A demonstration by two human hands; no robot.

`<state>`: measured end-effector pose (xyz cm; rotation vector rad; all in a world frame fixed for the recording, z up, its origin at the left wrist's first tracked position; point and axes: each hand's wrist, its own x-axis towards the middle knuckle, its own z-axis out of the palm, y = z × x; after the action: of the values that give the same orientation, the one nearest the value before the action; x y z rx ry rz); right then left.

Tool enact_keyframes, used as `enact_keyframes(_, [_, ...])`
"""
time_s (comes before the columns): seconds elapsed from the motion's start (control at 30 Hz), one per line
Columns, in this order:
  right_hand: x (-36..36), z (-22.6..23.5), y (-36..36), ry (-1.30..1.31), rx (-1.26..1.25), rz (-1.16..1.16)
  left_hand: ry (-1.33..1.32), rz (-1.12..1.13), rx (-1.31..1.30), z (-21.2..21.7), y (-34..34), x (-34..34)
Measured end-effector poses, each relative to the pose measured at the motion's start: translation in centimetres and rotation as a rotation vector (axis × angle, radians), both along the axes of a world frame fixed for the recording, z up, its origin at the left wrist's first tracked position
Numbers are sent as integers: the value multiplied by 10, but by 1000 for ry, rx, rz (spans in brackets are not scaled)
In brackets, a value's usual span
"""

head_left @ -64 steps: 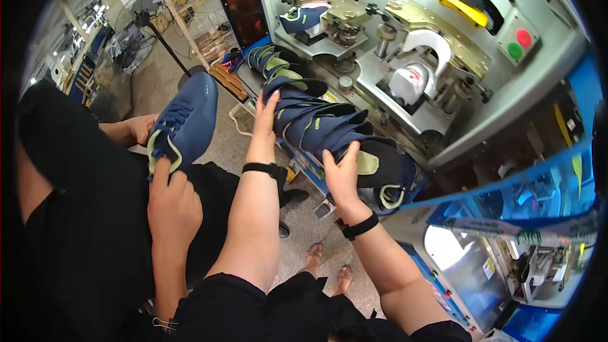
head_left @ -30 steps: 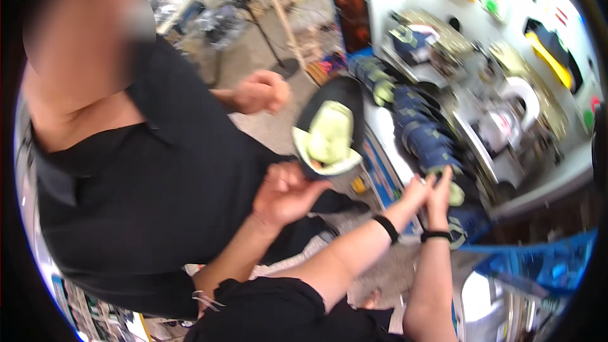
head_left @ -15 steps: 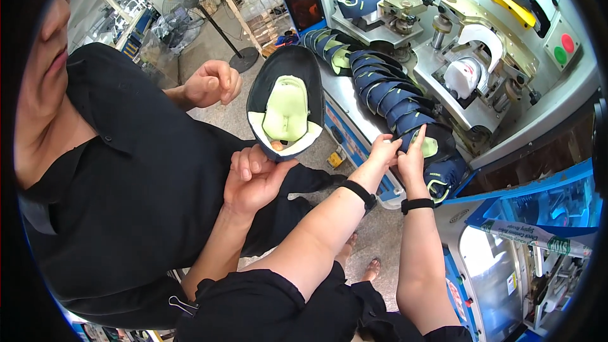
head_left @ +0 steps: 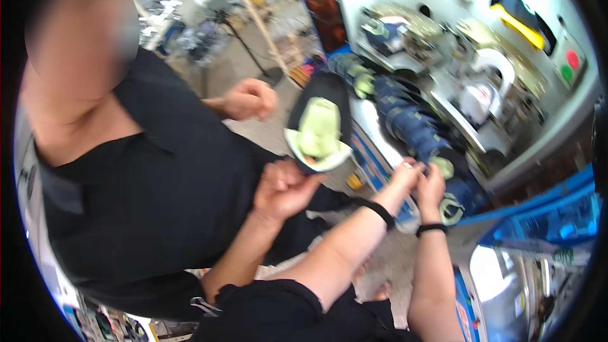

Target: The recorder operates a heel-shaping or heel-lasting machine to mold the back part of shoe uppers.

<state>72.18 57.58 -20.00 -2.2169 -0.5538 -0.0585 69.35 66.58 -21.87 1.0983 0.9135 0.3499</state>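
Note:
A nested row of navy shoe uppers (head_left: 405,120) with lime-green linings runs along the machine's front ledge. My left hand (head_left: 406,174) and my right hand (head_left: 432,183) meet at the near end of this row, close to a lime-lined upper (head_left: 442,167). Both hands have their fingers curled in; whatever they may hold is hidden by blur. To my left, a co-worker's hand (head_left: 282,193) holds up another navy upper (head_left: 320,130), its lime lining facing me. The co-worker's other hand (head_left: 252,99) is loosely closed beyond it.
Behind the row stands a machine with a white rounded mould (head_left: 476,100) and metal clamps (head_left: 392,28). Green and red buttons (head_left: 572,59) sit on its wall. A blue-edged machine (head_left: 544,215) is at the right. The co-worker in black (head_left: 152,215) stands close on my left.
The view has swung, so everything sits further right and the picture is blurred. My right index finger, stretched out before, is now drawn in. The co-worker still holds the upper.

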Motion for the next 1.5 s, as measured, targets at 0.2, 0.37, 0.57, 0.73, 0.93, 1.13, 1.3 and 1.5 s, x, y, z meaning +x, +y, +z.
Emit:
enact_keyframes(0.2, [1, -5, -1, -6, 106, 1, 2, 41, -137, 6, -4, 4])
enact_keyframes(0.37, [-2, -6, -3, 67, 140, -65, 20, 69, -16, 14, -10, 9])
enact_keyframes(0.57, [-3, -7, 0, 88, 223, -138, 116, -6, 82, 26, -10, 14])
enact_keyframes(0.73, [-1, -8, 3, 137, 211, -160, 157, -22, 104, 28, -8, 12])
enact_keyframes(0.93, [-1, -13, 3, 163, 282, -118, 124, 58, 247, 4, -6, 19])
enact_keyframes(1.13, [4, -11, 5, 181, 260, -172, 205, 454, 472, -1, 53, 5])
enact_keyframes(1.3, [14, -2, 15, 302, 380, -139, 211, 683, 731, 21, 175, 46])
enact_keyframes(1.5, [24, 4, 21, 400, 308, -170, 110, 54, 614, 24, 277, 120])
